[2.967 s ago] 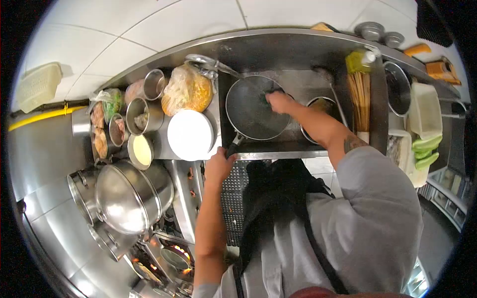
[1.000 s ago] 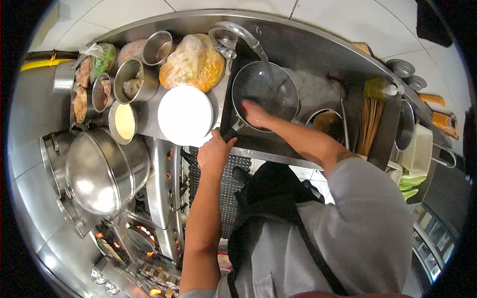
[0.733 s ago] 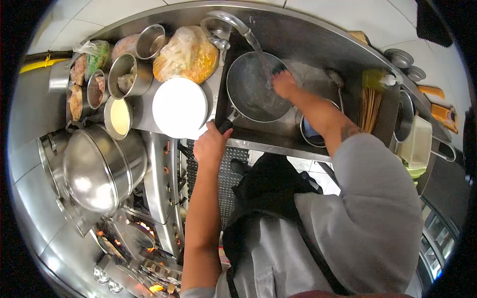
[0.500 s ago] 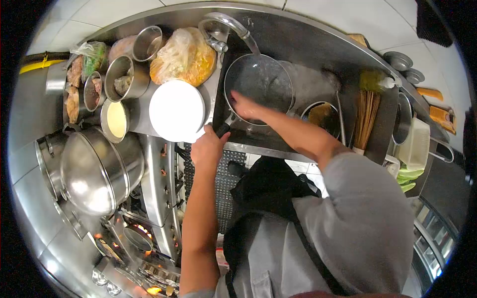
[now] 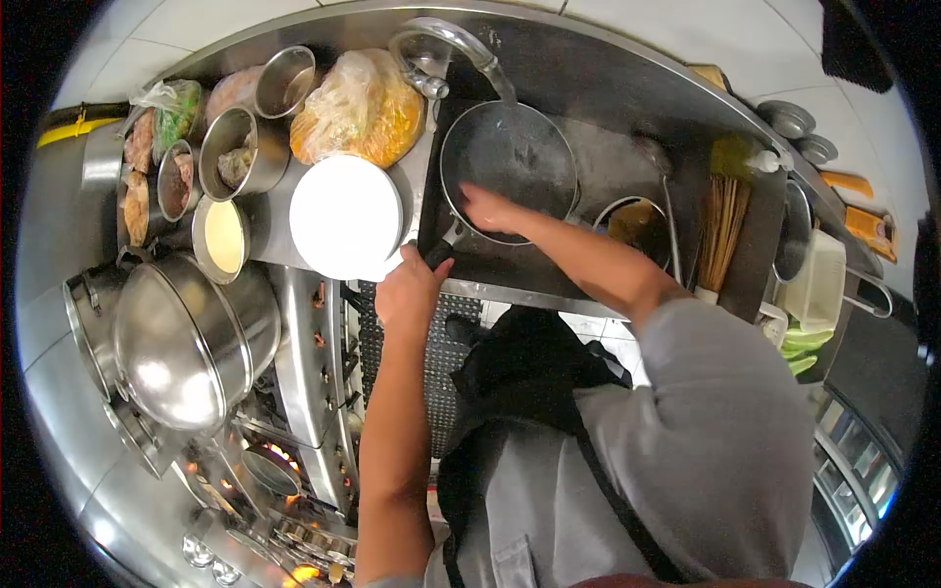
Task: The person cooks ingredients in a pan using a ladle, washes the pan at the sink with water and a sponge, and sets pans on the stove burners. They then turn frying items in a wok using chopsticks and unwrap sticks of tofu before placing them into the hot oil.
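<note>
A dark round frying pan sits in the sink beneath the faucet, and water runs from the spout into it. My left hand is wrapped round the pan's black handle at the sink's front edge. Inside the pan, my right hand lies against the near left part of its inner surface. Its visible fingers are stretched out, and no object shows in them; the underside of the hand is hidden. Beside my left hand is a stack of white plates.
Right of the pan in the sink are a small pot, a ladle and a bamboo brush. Leftward stand a bagged orange food, metal containers and a large domed pot. Flames burn near a small pan.
My right hand has shifted slightly right and stays low inside the pan. The left hand keeps its hold on the handle. The whole view has moved a little.
</note>
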{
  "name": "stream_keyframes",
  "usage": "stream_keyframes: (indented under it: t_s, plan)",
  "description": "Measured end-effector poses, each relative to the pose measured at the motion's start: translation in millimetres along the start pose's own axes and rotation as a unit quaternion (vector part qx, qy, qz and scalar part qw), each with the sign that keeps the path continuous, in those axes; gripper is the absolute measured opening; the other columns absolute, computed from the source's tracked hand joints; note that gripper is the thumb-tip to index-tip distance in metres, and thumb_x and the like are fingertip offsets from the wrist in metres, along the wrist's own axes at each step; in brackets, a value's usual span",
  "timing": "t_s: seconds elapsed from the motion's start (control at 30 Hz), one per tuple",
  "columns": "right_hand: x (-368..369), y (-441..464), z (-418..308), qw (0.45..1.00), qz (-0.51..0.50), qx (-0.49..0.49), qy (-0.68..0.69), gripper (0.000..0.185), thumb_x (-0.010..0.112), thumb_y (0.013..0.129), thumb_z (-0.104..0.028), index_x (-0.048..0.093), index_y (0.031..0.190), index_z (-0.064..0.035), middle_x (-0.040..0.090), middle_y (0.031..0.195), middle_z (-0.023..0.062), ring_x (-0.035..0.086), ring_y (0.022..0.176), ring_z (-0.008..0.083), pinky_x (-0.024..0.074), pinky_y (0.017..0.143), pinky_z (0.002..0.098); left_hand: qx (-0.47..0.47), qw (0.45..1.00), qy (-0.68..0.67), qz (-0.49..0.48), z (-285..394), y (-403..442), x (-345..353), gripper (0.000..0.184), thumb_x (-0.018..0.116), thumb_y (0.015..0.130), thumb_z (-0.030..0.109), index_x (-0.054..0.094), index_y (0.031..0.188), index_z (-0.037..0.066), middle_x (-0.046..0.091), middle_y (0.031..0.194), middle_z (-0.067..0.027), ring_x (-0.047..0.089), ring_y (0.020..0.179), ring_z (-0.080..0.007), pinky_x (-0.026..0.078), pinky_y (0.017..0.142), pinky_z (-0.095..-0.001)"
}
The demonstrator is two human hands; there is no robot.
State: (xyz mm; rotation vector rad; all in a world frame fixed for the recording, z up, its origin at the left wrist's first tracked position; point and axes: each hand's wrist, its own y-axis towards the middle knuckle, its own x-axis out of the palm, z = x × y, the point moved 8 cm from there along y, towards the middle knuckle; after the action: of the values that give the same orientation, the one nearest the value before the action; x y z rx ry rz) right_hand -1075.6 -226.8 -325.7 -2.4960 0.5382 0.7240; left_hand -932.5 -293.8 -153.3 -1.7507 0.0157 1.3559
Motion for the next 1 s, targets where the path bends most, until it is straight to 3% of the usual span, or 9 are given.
stream_keyframes:
  t_s: [0.03,0.17,0.3,0.37,0.5,0.8,0.83,0.93,1.0]
  plan:
    - [-13.7,25.5,-5.1,0.987,0.150,-0.058,0.011,0.037,0.039,0.091,-0.012,0.056,0.120,0.0041,0.056,0.125,0.0287,0.057,0.113,0.0416,0.0448,0.095,0.0469,-0.003,1.000,0.004,-0.003,1.5,-0.8,-2.3,0.062,0.060,0.086,0.058,0.050,0.111,0.003,0.069,0.092,-0.0246,0.067,0.090,-0.0441,0.054,0.075,-0.0503]
    - [-106.0,62.7,67.5,0.969,0.162,-0.045,-0.181,0.024,0.055,0.082,-0.015,0.059,0.099,0.0008,0.062,0.104,0.0244,0.060,0.096,0.0403,0.0465,0.084,0.0472,-0.003,1.000,0.009,0.000,1.3,-3.6,1.7,0.062,0.058,0.087,0.059,0.050,0.112,0.003,0.069,0.093,-0.0236,0.066,0.091,-0.0435,0.054,0.077,-0.0503]
    - [-79.0,-48.3,84.7,0.891,-0.163,0.051,-0.421,0.035,0.054,0.086,-0.026,0.062,0.115,-0.0072,0.067,0.105,0.0137,0.063,0.102,0.0288,0.0429,0.093,0.0511,-0.005,1.000,-0.004,-0.009,0.8,-5.0,2.5,0.062,0.058,0.087,0.059,0.049,0.113,0.003,0.069,0.095,-0.0236,0.066,0.092,-0.0430,0.053,0.078,-0.0499]
    - [3.5,-48.4,91.9,0.952,-0.216,-0.016,-0.216,0.036,0.055,0.085,-0.023,0.061,0.116,-0.0063,0.065,0.109,0.0182,0.062,0.104,0.0324,0.0454,0.090,0.0483,0.003,1.000,-0.004,-0.001,-0.5,-1.2,4.2,0.063,0.058,0.087,0.059,0.048,0.114,0.003,0.069,0.094,-0.0238,0.067,0.091,-0.0429,0.053,0.078,-0.0497]
    - [-1.2,18.2,3.8,0.947,0.032,0.103,0.303,0.037,0.049,0.094,-0.034,0.059,0.112,-0.0034,0.062,0.109,0.0221,0.058,0.091,0.0342,0.0464,0.085,0.0430,0.000,1.000,0.008,-0.013,2.0,-1.6,1.3,0.065,0.057,0.087,0.061,0.048,0.114,0.002,0.069,0.094,-0.0243,0.067,0.090,-0.0430,0.053,0.078,-0.0497]
    - [-154.7,-2.0,60.1,0.855,0.419,0.207,0.224,0.025,0.060,0.090,-0.019,0.056,0.105,0.0007,0.064,0.093,0.0209,0.064,0.085,0.0338,0.0497,0.072,0.0398,0.044,0.998,0.026,0.023,5.5,-7.2,6.6,0.068,0.057,0.086,0.061,0.048,0.115,0.000,0.068,0.096,-0.0251,0.067,0.093,-0.0406,0.052,0.080,-0.0496]
    - [-162.3,-26.9,57.1,0.871,0.430,0.173,0.161,0.025,0.060,0.090,-0.018,0.055,0.106,0.0002,0.064,0.091,0.0196,0.064,0.083,0.0329,0.0496,0.072,0.0390,0.099,0.992,0.033,0.067,3.0,-2.1,15.9,0.061,0.058,0.089,0.054,0.050,0.109,-0.003,0.068,0.081,-0.0210,0.069,0.075,-0.0350,0.053,0.068,-0.0449]
    - [-186.7,-111.7,73.8,0.903,0.360,0.139,0.187,0.025,0.057,0.090,-0.017,0.054,0.112,-0.0070,0.063,0.104,0.0249,0.062,0.097,0.0421,0.0478,0.082,0.0476,0.115,0.935,-0.261,-0.212,19.8,-24.4,53.0,0.050,0.059,0.092,0.046,0.053,0.096,-0.004,0.061,0.063,-0.0126,0.061,0.052,-0.0249,0.047,0.054,-0.0379]
    - [-232.8,-199.1,41.3,0.920,0.355,0.146,0.079,0.027,0.060,0.089,-0.020,0.055,0.111,-0.0056,0.064,0.103,0.0229,0.062,0.098,0.0400,0.0477,0.083,0.0469,0.144,0.924,-0.311,-0.170,28.2,-45.7,62.3,0.043,0.059,0.092,0.037,0.054,0.086,-0.005,0.052,0.054,-0.0057,0.050,0.042,-0.0162,0.038,0.044,-0.0340]
